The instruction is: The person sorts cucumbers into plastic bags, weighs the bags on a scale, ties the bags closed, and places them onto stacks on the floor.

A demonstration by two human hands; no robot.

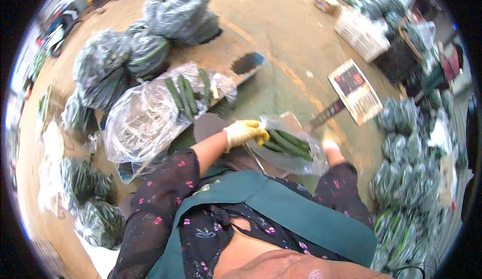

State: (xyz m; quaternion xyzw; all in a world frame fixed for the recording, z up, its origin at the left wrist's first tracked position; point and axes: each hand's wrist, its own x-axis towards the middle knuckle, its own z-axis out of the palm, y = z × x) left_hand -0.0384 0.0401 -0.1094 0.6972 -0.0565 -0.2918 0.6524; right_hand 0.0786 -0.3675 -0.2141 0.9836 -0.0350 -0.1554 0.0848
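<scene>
My left hand (244, 133), in a yellow-coated work glove, has its fingers curled over the left end of a clear plastic bag (318, 162). Several dark green cucumbers (288, 145) lie side by side inside that bag. It rests on what looks like the platform of a weighing scale, mostly hidden beneath it. My right hand (331, 139), also gloved, is blurred by motion at the bag's right end, near the scale's post (327, 113); its fingers cannot be made out. Beyond the post, the scale's display head (355, 91) shows lit red digits.
Left of me, several loose cucumbers (186, 94) lie on a large plastic liner (139, 117). A round dark disc (209, 126) sits by my left wrist. Full bags (175, 10) stand at the far left. Packed green bags (406, 181) line the right, below a white crate (361, 32).
</scene>
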